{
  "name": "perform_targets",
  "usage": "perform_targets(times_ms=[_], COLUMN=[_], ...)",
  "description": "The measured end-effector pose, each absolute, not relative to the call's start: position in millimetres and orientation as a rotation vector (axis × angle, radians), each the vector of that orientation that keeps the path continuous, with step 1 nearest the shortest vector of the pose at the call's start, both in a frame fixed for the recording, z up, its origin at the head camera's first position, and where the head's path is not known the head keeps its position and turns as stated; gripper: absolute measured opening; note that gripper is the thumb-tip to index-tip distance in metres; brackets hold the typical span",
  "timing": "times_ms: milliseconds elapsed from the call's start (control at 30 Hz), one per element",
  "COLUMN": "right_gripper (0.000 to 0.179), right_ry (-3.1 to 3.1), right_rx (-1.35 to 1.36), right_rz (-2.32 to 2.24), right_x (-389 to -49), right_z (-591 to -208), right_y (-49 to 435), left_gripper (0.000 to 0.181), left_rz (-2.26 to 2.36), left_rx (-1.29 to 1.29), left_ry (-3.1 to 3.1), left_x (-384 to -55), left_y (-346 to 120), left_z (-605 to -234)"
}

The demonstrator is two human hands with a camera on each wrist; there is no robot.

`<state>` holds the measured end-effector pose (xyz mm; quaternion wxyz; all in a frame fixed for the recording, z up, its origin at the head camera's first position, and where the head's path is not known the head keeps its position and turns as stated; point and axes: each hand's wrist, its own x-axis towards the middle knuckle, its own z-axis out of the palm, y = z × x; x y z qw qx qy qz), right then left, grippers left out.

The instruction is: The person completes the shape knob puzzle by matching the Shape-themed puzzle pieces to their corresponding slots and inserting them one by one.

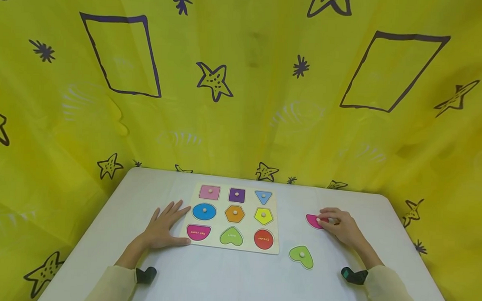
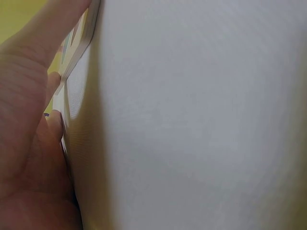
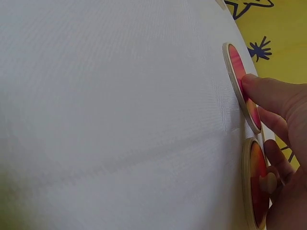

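Pink half-round piece [image 1: 311,220] is lying toward the worktop's [image 1: 240,279] far right corner, with the right grip [image 1: 343,229] pinching it. Fingers spread straight, the left grip [image 1: 163,229] is touching the puzzle board's [image 1: 220,212] left edge, while a green heart piece [image 1: 306,261] is lying closer to the worktop's near edge.

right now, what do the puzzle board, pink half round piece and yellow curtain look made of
Puzzle board: probably smooth wood, given its pale edge.
Pink half round piece: likely wood, glossy print or paint; pale rim and highlights.
Yellow curtain: perhaps fabric or plastic, satiny, hanging in folds.
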<state>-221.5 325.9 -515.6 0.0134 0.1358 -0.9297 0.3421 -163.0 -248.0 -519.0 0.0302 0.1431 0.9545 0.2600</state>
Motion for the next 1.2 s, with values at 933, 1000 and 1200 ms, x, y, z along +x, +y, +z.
perform_targets(times_ms=[933, 1000, 1200], right_gripper=[0.016, 0.015, 0.014], right_ry=[-2.788, -2.773, -2.769], right_rx=[0.601, 0.617, 0.635], right_rz=[1.002, 1.011, 1.019], right_x=[-239.7, -240.7, -245.1], right_z=[-463.2, -459.2, -451.6], right_y=[286.1, 278.9, 259.0], left_gripper=[0.103, 0.103, 0.102], left_rz=[0.728, 0.731, 0.738], left_rx=[0.419, 0.427, 0.44], left_ry=[2.945, 2.948, 2.952], left_x=[-163.2, -162.8, -161.4], left_y=[-248.1, -248.4, -249.2], left_z=[-520.0, -519.0, -518.7])
